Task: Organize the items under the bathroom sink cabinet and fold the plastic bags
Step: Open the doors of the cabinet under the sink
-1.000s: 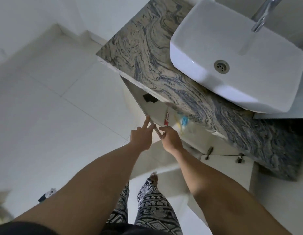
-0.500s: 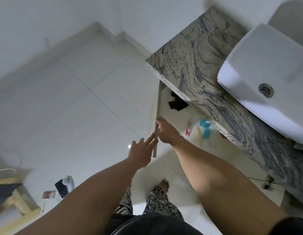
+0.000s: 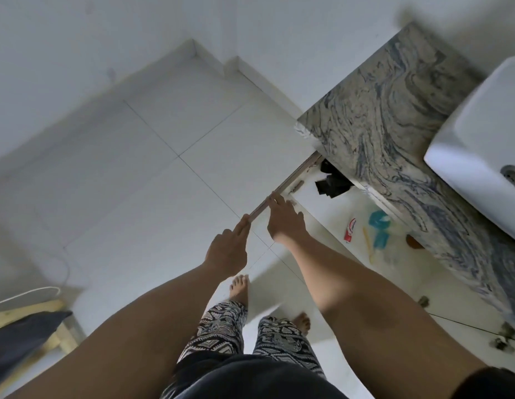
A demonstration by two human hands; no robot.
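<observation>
Door-opening step: right grip [image 3: 285, 223] holds the cupboard door [image 3: 296, 177] edge, left grip [image 3: 227, 251] w/ straight fingers touches it; next prob reach inside & sort

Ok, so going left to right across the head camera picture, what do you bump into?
Dark cushion → left hand → right hand, holding the cabinet door → red-and-white tube → teal packet → white sink.

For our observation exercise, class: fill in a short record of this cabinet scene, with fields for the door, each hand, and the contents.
door: cabinet door swung open, seen edge-on
left hand: straight fingers touch the door's edge
right hand: holds the door's top edge
inside: black bag, toothpaste tube, teal item
above: marble counter, white sink
</observation>
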